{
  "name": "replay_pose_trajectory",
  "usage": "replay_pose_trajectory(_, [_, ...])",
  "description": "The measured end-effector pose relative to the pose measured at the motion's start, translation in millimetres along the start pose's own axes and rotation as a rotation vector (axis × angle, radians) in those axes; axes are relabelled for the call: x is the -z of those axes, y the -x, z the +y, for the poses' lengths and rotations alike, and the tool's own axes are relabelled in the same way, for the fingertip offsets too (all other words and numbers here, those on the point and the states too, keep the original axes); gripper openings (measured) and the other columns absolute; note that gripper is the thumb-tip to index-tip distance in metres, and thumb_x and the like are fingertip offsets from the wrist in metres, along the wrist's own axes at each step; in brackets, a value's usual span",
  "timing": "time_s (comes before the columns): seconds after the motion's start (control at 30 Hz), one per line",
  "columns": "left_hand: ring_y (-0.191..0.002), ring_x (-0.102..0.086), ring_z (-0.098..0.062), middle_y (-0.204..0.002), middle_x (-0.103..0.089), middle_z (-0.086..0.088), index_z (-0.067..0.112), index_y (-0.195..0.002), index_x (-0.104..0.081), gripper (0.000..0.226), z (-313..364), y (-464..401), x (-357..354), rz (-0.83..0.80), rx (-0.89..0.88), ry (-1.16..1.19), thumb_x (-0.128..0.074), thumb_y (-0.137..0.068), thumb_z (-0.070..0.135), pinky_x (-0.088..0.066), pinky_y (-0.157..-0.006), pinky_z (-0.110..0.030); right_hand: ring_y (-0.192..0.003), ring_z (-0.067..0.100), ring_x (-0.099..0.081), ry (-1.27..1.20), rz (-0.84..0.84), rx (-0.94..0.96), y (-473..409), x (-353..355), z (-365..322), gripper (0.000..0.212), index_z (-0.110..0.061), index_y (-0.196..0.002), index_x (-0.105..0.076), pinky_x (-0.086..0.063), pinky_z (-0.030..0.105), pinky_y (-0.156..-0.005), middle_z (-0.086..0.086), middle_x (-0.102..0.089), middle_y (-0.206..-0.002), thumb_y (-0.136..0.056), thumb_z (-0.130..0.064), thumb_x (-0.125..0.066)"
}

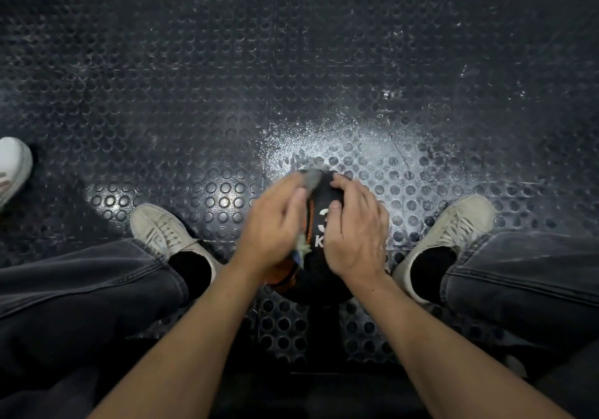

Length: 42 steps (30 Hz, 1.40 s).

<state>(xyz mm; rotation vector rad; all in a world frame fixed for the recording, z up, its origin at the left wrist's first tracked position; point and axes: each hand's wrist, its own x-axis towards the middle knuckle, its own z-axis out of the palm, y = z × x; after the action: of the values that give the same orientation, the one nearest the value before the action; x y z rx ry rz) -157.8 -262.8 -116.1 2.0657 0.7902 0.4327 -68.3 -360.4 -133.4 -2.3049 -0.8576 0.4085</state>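
Observation:
A black medicine ball (pixel 319 276) with orange panels and a white "3 K" marking sits on the floor between my feet. My left hand (pixel 272 224) presses a grey cloth (pixel 312 177) against the ball's left and top side; the cloth's edges stick out above and below my fingers. My right hand (pixel 355 229) lies over the ball's right side with fingers curved round it, steadying it. Most of the ball is hidden under both hands.
The floor (pixel 194 94) is black rubber with round studs, with a wet or dusty white patch (pixel 340 146) just beyond the ball. My two beige sneakers (pixel 162 227) (pixel 453 227) flank the ball. Another person's white shoe (pixel 13 166) stands at the left edge.

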Motion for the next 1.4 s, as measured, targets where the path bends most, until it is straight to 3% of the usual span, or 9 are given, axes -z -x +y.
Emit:
replay_pose_trajectory(0.2, [-0.076, -0.058, -0.021, -0.074, -0.062, -0.005, 0.015, -0.078, -0.055, 0.038, -62, 3, 24, 0.082, 1.000, 0.597, -0.036, -0.101, 0.040, -0.042, -0.067, -0.029, -0.083, 0.005, -0.059, -0.309, -0.027, -0.378, -26, 17, 14, 0.030, -0.032, -0.128, -0.056, -0.048, 0.028, -0.080, -0.014, -0.063, -0.120, -0.103, -0.031, -0.040])
replay_pose_trajectory(0.33, [-0.082, -0.069, -0.025, -0.089, -0.074, -0.008, 0.012, -0.109, -0.063, 0.050, -62, 17, 12, 0.093, 1.073, 0.864, -0.035, -0.099, 0.052, -0.051, -0.068, -0.034, -0.108, 0.032, -0.065, -0.563, -0.396, -0.885, -32, 15, 63, 0.058, -0.026, -0.135, -0.055, -0.048, 0.049, -0.100, 0.011, -0.066, -0.125, -0.098, -0.063, -0.031])
replay_pose_trajectory(0.53, [-0.083, -0.059, -0.027, -0.095, -0.064, -0.010, 0.014, -0.101, -0.062, 0.031, -61, 11, 4, 0.213, 1.105, 0.822, -0.058, -0.086, 0.041, -0.050, -0.073, -0.042, -0.100, 0.038, -0.068, -0.708, -0.410, -0.918, -27, 16, 58, 0.065, -0.024, -0.127, -0.057, -0.052, 0.059, -0.093, 0.018, -0.069, -0.112, -0.089, -0.074, -0.038])
replay_pose_trajectory(0.7, [-0.057, -0.052, -0.015, -0.065, -0.058, 0.002, 0.018, -0.079, -0.062, 0.015, -36, -5, 1, 0.309, 0.896, 0.662, -0.057, -0.091, 0.025, -0.045, -0.062, -0.033, -0.103, 0.032, -0.066, -0.604, -0.345, -0.825, -37, 29, 49, 0.076, -0.034, -0.128, -0.059, -0.050, 0.055, -0.097, 0.008, -0.067, -0.117, -0.073, -0.081, -0.036])
replay_pose_trajectory(0.8, [-0.056, -0.053, -0.005, -0.082, -0.062, 0.002, 0.025, -0.105, -0.062, 0.013, -7, -12, -5, 0.264, 0.635, 0.248, -0.051, -0.098, 0.023, -0.044, -0.049, -0.017, -0.115, 0.030, -0.059, -0.504, -0.300, -0.767, -36, 25, 42, 0.078, -0.037, -0.138, -0.050, -0.042, 0.056, -0.105, 0.004, -0.060, -0.130, -0.078, -0.083, -0.030])
replay_pose_trajectory(0.93, [-0.117, -0.055, -0.012, -0.124, -0.064, 0.000, 0.017, -0.121, -0.063, 0.032, 15, -1, -17, 0.122, 0.056, -0.143, -0.043, -0.097, 0.025, -0.041, -0.105, -0.034, -0.138, 0.024, -0.042, -0.401, -0.120, -0.636, -26, 18, 29, 0.052, -0.033, -0.148, -0.043, -0.028, 0.045, -0.114, -0.002, -0.046, -0.150, -0.104, -0.056, -0.027])
replay_pose_trajectory(1.07, [-0.134, -0.042, -0.024, -0.131, -0.060, 0.002, 0.016, -0.121, -0.063, 0.037, 17, -3, -21, -0.175, -0.366, -0.441, -0.041, -0.095, 0.031, -0.026, -0.114, -0.044, -0.136, 0.021, -0.045, -0.383, -0.022, -0.571, -26, 18, 33, 0.043, -0.030, -0.142, -0.053, -0.031, 0.038, -0.112, -0.003, -0.051, -0.147, -0.106, -0.042, -0.035])
replay_pose_trajectory(1.27, [-0.104, -0.059, -0.030, -0.110, -0.068, -0.013, 0.015, -0.108, -0.067, 0.041, 39, -97, -29, -0.345, 0.212, -0.469, -0.034, -0.100, 0.038, -0.046, -0.090, -0.038, -0.113, 0.028, -0.058, -0.340, 0.006, -0.657, -44, 9, 23, 0.041, -0.029, -0.116, -0.070, -0.044, 0.043, -0.100, 0.003, -0.067, -0.122, -0.100, -0.049, -0.038])
replay_pose_trajectory(1.4, [-0.124, -0.049, -0.024, -0.125, -0.063, -0.005, 0.016, -0.117, -0.065, 0.045, 40, -40, -30, -0.331, -0.178, -0.494, -0.030, -0.095, 0.035, -0.032, -0.110, -0.043, -0.106, 0.033, -0.059, -0.360, 0.049, -0.777, -60, 7, 23, 0.036, -0.031, -0.107, -0.073, -0.046, 0.044, -0.095, 0.006, -0.068, -0.118, -0.099, -0.045, -0.041])
